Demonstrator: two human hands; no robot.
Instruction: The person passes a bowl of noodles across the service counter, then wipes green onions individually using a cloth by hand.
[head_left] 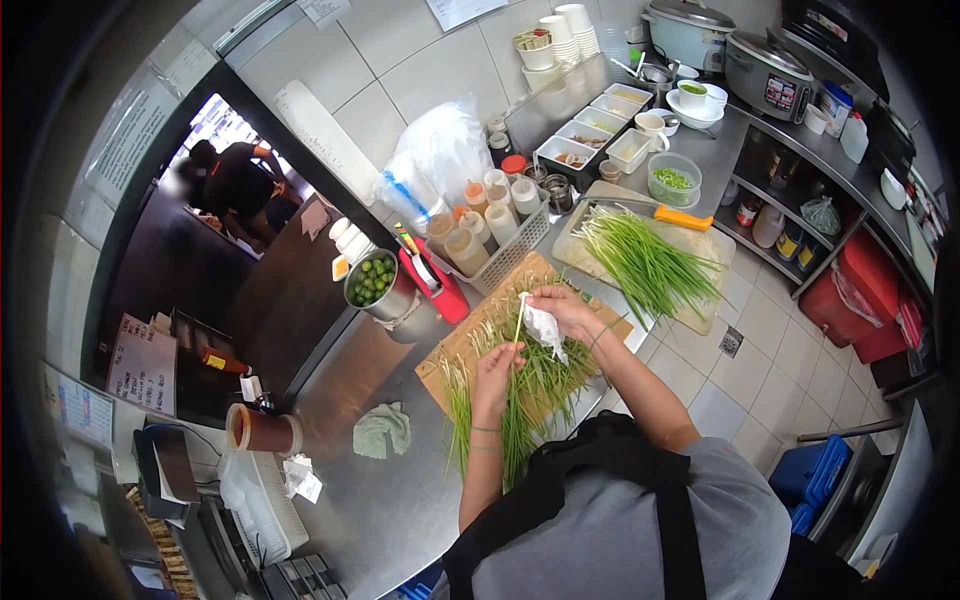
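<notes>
Above a wooden board (433,378) covered with loose green stalks (535,400), my left hand (495,372) pinches a thin stalk. My right hand (562,308) holds a crumpled white tissue (543,328) around or against the stalk's pale upper end. The two hands are close together but apart. To the right, a pile of long green stalks (645,255) with white ends rests on a pale cutting board (700,318). A knife with an orange handle (683,217) lies across the top of that board.
A metal pot of small green fruits (371,280), a red dispenser (432,288) and a basket of bottles (510,246) stand beyond the wooden board. A green cloth (382,431) lies on the left. Chopped greens fill a tub (673,180). Another person (240,190) is beyond the opening.
</notes>
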